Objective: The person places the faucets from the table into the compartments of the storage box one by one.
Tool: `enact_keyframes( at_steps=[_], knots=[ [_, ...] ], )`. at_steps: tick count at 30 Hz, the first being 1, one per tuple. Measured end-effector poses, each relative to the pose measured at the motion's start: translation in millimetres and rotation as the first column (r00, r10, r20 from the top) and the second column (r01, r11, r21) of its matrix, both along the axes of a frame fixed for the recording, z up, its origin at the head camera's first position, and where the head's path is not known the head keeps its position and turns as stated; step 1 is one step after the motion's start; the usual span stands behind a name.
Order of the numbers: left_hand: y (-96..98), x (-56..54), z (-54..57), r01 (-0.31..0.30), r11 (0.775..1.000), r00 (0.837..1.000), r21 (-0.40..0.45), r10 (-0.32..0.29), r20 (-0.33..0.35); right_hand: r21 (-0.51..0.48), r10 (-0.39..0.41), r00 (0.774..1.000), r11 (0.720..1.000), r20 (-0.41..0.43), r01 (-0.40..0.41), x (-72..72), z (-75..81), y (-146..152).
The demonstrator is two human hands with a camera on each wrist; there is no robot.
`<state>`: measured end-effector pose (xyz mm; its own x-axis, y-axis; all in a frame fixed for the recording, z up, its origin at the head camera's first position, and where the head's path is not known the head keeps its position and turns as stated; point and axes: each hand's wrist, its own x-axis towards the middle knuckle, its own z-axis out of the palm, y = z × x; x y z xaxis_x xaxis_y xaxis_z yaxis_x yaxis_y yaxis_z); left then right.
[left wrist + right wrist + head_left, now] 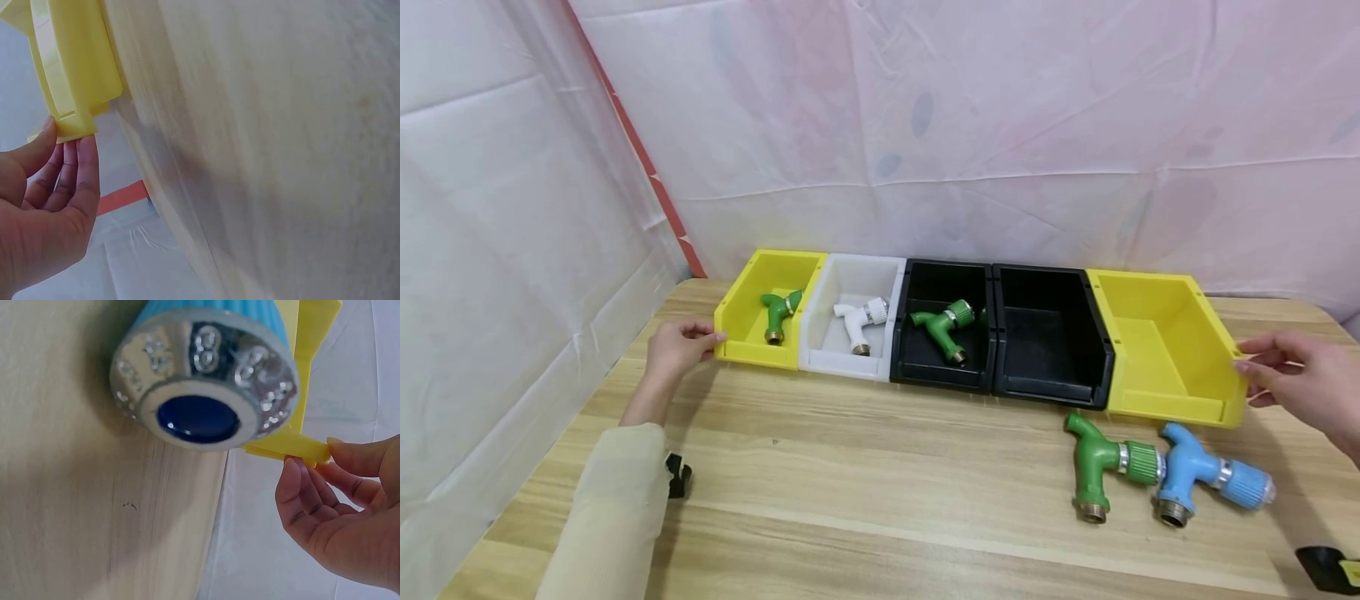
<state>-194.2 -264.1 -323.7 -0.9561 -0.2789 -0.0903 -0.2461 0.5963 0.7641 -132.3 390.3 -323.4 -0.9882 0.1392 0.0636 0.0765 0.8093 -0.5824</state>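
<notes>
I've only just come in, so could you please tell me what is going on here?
A person's left hand pinches the front outer corner of the left yellow bin; their right hand pinches that of the right yellow bin. A green tap lies in the left yellow bin, a white tap in the white bin, and a second green tap in the left black bin. A third green tap and a blue tap lie on the table.
</notes>
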Motion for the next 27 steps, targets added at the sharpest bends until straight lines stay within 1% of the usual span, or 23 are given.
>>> enact_keyframes(
  at_steps=[6,13,14,17,23,27],
  knots=[
    [-0.5,1.1,0.3,0.018,1.000,1.000,-0.003,-0.018,-0.011,-0.005,-0.012,0.999,1.000,-0.037,0.012,1.2,-1.6,-2.2],
    [-0.8,1.3,-0.5,0.026,1.000,1.000,-0.003,-0.026,-0.016,-0.032,-0.035,0.999,0.999,-0.036,0.034,1.8,-3.6,-2.1],
    [-0.5,1.3,-0.5,0.026,1.000,0.999,-0.007,-0.026,-0.019,-0.039,-0.050,0.998,0.998,-0.041,0.048,1.2,-4.6,-0.8],
    [0.2,1.4,-0.5,0.020,1.000,0.999,-0.010,-0.020,-0.025,-0.050,-0.061,0.998,0.997,-0.027,0.059,1.0,-3.5,-0.5],
    [1.1,2.2,-1.2,0.023,1.000,0.999,-0.017,-0.024,-0.042,-0.029,-0.081,0.997,0.996,0.006,0.081,3.0,1.1,-7.0],
    [1.5,3.2,-2.1,0.017,1.000,0.999,-0.014,-0.017,-0.047,-0.034,-0.091,0.996,0.995,0.020,0.091,2.8,-0.5,-6.7]
  ],
)
